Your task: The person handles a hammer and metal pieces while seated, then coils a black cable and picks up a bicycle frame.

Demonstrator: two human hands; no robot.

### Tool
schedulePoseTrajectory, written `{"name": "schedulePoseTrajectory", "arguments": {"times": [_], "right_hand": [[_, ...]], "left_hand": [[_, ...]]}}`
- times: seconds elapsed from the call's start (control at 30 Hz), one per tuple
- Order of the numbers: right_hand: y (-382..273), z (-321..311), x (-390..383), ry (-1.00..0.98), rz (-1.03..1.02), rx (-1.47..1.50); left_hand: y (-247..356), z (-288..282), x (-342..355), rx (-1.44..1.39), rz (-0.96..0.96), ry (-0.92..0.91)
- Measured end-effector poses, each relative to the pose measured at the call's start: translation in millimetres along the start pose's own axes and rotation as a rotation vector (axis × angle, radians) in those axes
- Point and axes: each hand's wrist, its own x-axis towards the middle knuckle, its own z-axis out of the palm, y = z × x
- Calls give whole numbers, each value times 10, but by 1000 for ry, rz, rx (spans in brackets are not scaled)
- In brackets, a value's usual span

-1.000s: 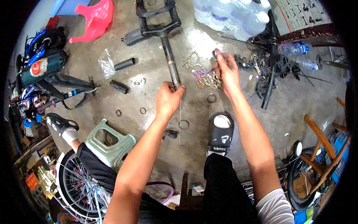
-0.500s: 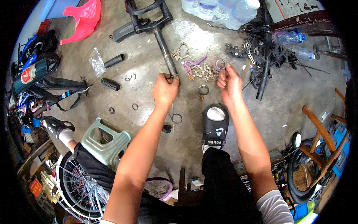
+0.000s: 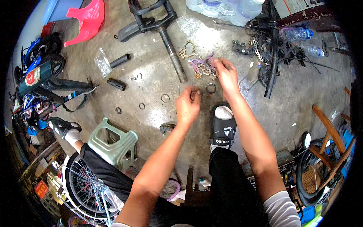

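My right hand (image 3: 226, 75) pinches a small metal ring (image 3: 210, 62) above a gold chain (image 3: 208, 74) and purple metal pieces (image 3: 194, 63). My left hand (image 3: 188, 104) has curled fingers, just below the lower end of the black fork's tube (image 3: 172, 55); what it holds, if anything, is hidden. Loose rings (image 3: 211, 88) lie between and left of my hands, with a thin rod (image 3: 179, 90) partly behind the left one. Two short black tubes (image 3: 117, 84) and a clear bag (image 3: 104, 64) lie left of the fork.
Bottled water (image 3: 227, 9) and black bike parts (image 3: 270, 56) are at upper right. A red plastic piece (image 3: 85, 22) and bikes (image 3: 41, 75) are at left. A green stool (image 3: 111, 134) stands beside my left leg; a wheel (image 3: 83, 189) and wooden frame (image 3: 327, 140) flank me.
My left hand has let go of the fork tube and moved down and right. My right hand with the ring has moved slightly up and left since half a second ago.
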Motion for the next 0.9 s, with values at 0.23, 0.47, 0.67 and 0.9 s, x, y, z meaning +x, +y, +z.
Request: {"name": "schedulePoseTrajectory", "arguments": {"times": [0.23, 0.47, 0.67, 0.9], "right_hand": [[-158, -13, 179, 63, -116, -609], [-121, 68, 211, 6, -131, -724], [-133, -273, -317, 86, -238, -219], [210, -1832, -1747, 73, -272, -542]], "left_hand": [[-138, -129, -265, 39, -41, -19], [-412, -252, -434, 104, -90, -59], [-439, -105, -614, 65, -116, -116], [-302, -559, -686, -215, -111, -118]]}}
